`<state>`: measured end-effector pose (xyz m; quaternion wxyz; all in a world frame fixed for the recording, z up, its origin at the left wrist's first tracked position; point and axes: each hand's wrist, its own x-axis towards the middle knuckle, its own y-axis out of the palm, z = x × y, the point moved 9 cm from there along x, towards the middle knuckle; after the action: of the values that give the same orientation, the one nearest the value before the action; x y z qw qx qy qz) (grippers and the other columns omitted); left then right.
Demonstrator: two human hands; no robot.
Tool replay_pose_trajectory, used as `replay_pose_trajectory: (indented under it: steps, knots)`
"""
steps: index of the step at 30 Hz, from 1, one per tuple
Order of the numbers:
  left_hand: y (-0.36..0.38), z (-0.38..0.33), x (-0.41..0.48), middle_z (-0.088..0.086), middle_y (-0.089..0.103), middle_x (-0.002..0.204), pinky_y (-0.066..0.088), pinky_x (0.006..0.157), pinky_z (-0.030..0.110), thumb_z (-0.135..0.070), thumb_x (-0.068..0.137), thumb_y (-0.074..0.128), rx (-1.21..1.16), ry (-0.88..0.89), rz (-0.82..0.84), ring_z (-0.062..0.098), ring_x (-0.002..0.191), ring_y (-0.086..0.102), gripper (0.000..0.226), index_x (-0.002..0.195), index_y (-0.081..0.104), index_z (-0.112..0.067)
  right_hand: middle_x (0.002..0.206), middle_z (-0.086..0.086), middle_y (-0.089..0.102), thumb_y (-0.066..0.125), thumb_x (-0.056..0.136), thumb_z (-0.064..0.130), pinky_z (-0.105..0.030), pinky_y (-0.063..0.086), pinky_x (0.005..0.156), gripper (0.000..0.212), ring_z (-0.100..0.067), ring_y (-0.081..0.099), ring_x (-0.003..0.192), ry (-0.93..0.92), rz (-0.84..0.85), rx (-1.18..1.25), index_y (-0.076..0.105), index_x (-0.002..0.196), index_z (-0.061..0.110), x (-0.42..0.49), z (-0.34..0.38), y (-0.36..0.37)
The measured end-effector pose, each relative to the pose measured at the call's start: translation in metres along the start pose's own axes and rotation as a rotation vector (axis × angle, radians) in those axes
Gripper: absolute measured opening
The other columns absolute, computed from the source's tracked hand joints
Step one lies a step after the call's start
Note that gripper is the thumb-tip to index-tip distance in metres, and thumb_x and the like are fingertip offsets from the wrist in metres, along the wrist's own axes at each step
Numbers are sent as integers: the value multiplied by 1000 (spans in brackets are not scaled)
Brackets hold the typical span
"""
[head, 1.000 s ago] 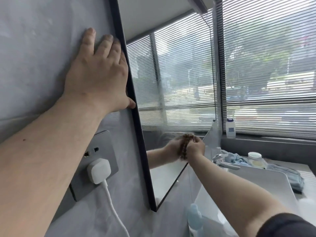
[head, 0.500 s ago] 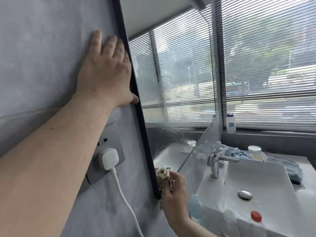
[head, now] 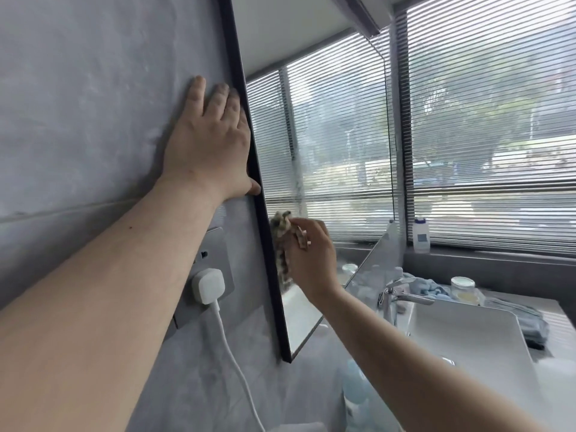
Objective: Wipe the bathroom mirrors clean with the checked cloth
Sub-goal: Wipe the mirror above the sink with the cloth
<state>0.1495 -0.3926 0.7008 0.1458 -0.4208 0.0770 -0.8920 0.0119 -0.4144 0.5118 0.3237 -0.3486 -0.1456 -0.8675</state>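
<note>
A grey, mottled wall (head: 87, 98) fills the left of the room, and a tall mirror (head: 327, 145) in a thin black frame (head: 249, 169) hangs on it, seen almost edge-on. The glass reflects slatted blinds and a pale ceiling, and a cloudy vertical streak shows on it near the middle. On the far right a real window with blinds (head: 492, 126) looks out on blurred greenery. A white bottle (head: 421, 234) stands on the dark sill (head: 486, 260) below it. Under the mirror sits a white basin (head: 467, 335) with a chrome tap (head: 402, 296), and beyond it a jar (head: 463, 286) with a white lid and some crumpled blue cloths (head: 431, 288). On the wall near the frame is a grey socket plate (head: 215, 254) with a white plug (head: 208, 285) in it, its cable (head: 237, 366) trailing down. The left hand (head: 212, 141) lies flat on the wall, fingers straight and spread, its edge against the black frame. The right hand (head: 311, 257) presses a checked cloth (head: 282, 244) against the lower left part of the glass, just beside the frame, fingers curled round the bunched fabric. The cloth looks brown and cream, crumpled, with a loose end hanging down the mirror.
</note>
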Motion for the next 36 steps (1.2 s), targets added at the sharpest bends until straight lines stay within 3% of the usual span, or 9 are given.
replay_pose_trajectory:
  steps: [5,10,13,16,19,22,28,31,36]
  knots:
    - [2,0,2,17,21,163,6,122,57,-92,68,42,1,3,-7,32,151,15,125,154,23,-2,100,13,54,71,84,10,-5,37,73,31,7,51,89,107,90,-33,53,88,34,-44,-37,-2]
    - [4,0,2,17,23,162,6,122,57,-93,65,42,4,-1,-6,32,151,17,128,153,25,-2,91,1,57,67,86,3,-18,47,58,33,-6,59,63,281,198,-53,51,85,32,-115,-89,1]
    - [4,0,2,17,23,162,7,122,57,-93,66,43,-2,1,-6,32,151,16,127,153,25,-2,97,11,53,69,83,5,-31,54,68,35,-7,62,75,287,186,-99,55,81,36,-129,-101,-3]
    - [4,0,2,17,21,163,6,122,56,-93,67,42,4,-6,3,32,152,15,127,154,23,-3,99,12,55,71,84,5,-18,50,69,36,0,61,78,286,214,-88,57,81,38,-126,-97,-1]
    - [6,0,1,16,18,164,3,122,56,-92,68,41,0,-11,23,31,152,12,126,155,21,-3,99,22,56,74,82,6,-14,46,74,39,2,60,83,203,214,-63,59,80,41,-106,-75,1]
    - [6,1,1,16,15,164,2,122,56,-92,70,40,-11,-17,36,31,153,10,125,155,19,-4,99,18,57,73,83,3,-7,40,79,43,7,55,95,78,168,-11,59,86,44,-71,-35,2]
    - [6,1,1,17,11,165,-4,122,56,-89,73,42,-47,-20,56,32,153,5,124,156,12,-2,103,27,53,71,86,11,-5,39,82,34,3,54,94,-224,63,-26,67,117,24,11,36,6]
    - [6,0,1,17,5,165,-5,121,57,-87,75,42,-79,-8,71,32,153,-1,123,156,6,-1,111,19,52,68,87,10,-1,36,83,41,4,49,95,-351,30,-60,62,126,19,51,68,4]
    - [2,1,1,19,0,165,-8,120,57,-83,79,43,-121,-10,86,33,153,-7,120,156,2,0,105,5,57,64,88,15,-3,37,80,34,-4,52,89,-523,-40,-59,67,122,15,105,118,5]
